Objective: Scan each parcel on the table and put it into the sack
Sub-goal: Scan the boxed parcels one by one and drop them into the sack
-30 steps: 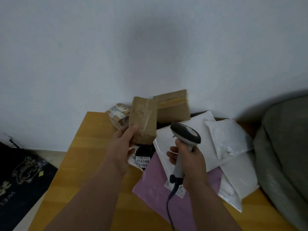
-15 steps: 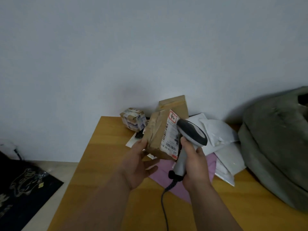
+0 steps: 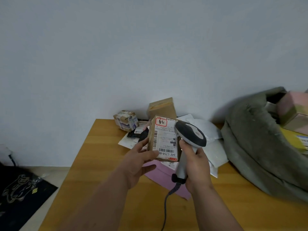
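Small brown cardboard parcel box [image 3: 164, 139] held up above the orange-brown wooden table [image 3: 93, 165], long axis near vertical, its white shipping label [image 3: 165, 139] turned toward the camera; label print reads upside down, red-framed stamp at the top edge, barcode and number line at the bottom. Left hand [image 3: 141, 162] comes in from lower left, forearm slanting up to the right, thumb across the box's lower front edge, fingers [image 3: 143, 144] wrapped round its left side: gripping the box. Right hand [image 3: 195, 165] wrapped round the handle of a grey-and-white handheld barcode scanner [image 3: 190, 139]; handle near upright, head tilted up and left, overlapping the label's upper right corner. Whether the head touches the box cannot be told. Dark cable [image 3: 166, 204] runs down from the handle base across the table. Behind the held box: another brown cardboard box [image 3: 162, 107] against the grey-white wall, a small tape-wrapped box with blue-and-white labels [image 3: 126, 120] to its left, white plastic mailer bags [image 3: 211, 135], a pink mailer [image 3: 160, 175] under the hands. Grey-green fabric sack [image 3: 260, 147] sits at the table's right end, mouth open, with pink and yellow parcels [image 3: 293, 114] inside.
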### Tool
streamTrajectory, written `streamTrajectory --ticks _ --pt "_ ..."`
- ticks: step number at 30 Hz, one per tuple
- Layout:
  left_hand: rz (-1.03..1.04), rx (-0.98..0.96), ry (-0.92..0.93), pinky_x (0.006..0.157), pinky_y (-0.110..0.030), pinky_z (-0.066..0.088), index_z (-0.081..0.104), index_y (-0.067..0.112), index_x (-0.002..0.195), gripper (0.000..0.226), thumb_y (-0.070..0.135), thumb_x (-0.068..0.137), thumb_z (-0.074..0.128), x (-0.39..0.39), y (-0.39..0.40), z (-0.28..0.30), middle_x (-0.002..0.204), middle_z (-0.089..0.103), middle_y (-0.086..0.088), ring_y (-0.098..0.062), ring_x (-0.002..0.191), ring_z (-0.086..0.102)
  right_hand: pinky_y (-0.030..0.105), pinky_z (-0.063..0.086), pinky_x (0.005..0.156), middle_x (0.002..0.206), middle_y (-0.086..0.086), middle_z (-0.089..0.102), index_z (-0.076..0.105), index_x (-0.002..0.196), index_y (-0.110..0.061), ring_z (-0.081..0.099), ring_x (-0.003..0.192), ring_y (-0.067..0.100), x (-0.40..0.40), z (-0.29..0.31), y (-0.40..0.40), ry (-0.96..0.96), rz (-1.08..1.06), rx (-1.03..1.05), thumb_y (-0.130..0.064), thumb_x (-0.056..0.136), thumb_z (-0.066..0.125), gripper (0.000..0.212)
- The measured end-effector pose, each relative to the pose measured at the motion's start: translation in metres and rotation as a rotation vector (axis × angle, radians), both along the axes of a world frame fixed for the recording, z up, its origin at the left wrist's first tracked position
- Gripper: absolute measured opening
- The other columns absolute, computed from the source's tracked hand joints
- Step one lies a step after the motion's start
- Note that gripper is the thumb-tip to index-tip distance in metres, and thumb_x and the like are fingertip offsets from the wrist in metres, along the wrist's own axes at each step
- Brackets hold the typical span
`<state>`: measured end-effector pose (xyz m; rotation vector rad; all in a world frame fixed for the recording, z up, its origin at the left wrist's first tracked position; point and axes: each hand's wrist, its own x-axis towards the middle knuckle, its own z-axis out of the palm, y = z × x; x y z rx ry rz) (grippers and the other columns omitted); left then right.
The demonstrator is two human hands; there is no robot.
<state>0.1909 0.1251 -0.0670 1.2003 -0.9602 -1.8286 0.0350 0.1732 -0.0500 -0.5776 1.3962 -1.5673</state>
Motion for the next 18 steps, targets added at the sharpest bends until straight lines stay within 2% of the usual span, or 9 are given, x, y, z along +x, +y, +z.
streamTrajectory --ticks 5,9,11,14,18 --pt "0.122 0.002 0.066 0.078 -0.034 0.055 0.049 0.024 0.137 0.063 0.006 0.081 0.073 -0.045 0.016 -0.009 0.118 0.069 -0.002 -0.021 0.108 0.065 0.041 0.056 0.084 0.081 -0.004 0.076 0.067 0.095 -0.022 0.072 0.086 0.019 -0.053 -0.001 0.029 0.085 -0.047 0.066 -0.029 0.089 0.071 0.010" --pt "0.216 -0.019 0.063 0.096 -0.041 0.052 0.050 0.024 0.136 0.078 0.018 0.064 0.080 -0.077 0.027 -0.010 0.120 0.069 -0.001 -0.020 0.109 0.066 0.038 0.052 0.065 0.074 0.005 0.071 0.067 0.096 -0.011 0.066 0.063 0.019 -0.092 0.003 0.051 0.110 0.059 0.096 -0.023 0.090 0.068 0.014" --pt "0.238 -0.041 0.051 0.101 -0.043 0.049 0.049 0.024 0.139 0.079 0.020 0.066 0.080 -0.090 0.032 -0.006 0.122 0.067 -0.001 -0.019 0.111 0.064 0.035 0.049 0.060 0.071 0.010 0.069 0.066 0.093 -0.007 0.062 0.056 0.019 -0.106 0.007 0.060 0.118 0.137 0.118 -0.020 0.089 0.068 0.014" --pt "0.280 -0.068 0.038 0.101 -0.041 0.048 0.047 0.022 0.141 0.072 0.017 0.077 0.077 -0.108 0.038 -0.002 0.120 0.067 0.001 -0.016 0.110 0.062 0.031 0.048 0.054 0.069 0.012 0.067 0.065 0.092 -0.004 0.060 0.053 0.021 -0.125 0.012 0.073 0.123 0.242 0.131 -0.015 0.090 0.066 0.011" --pt "0.315 -0.098 0.041 0.092 -0.034 0.048 0.050 0.023 0.137 0.061 0.015 0.081 0.074 -0.127 0.047 0.005 0.115 0.066 0.005 -0.012 0.107 0.061 0.031 0.048 0.054 0.066 0.011 0.065 0.064 0.091 -0.004 0.058 0.054 0.023 -0.148 0.018 0.086 0.138 0.303 0.140 -0.012 0.091 0.065 0.009"
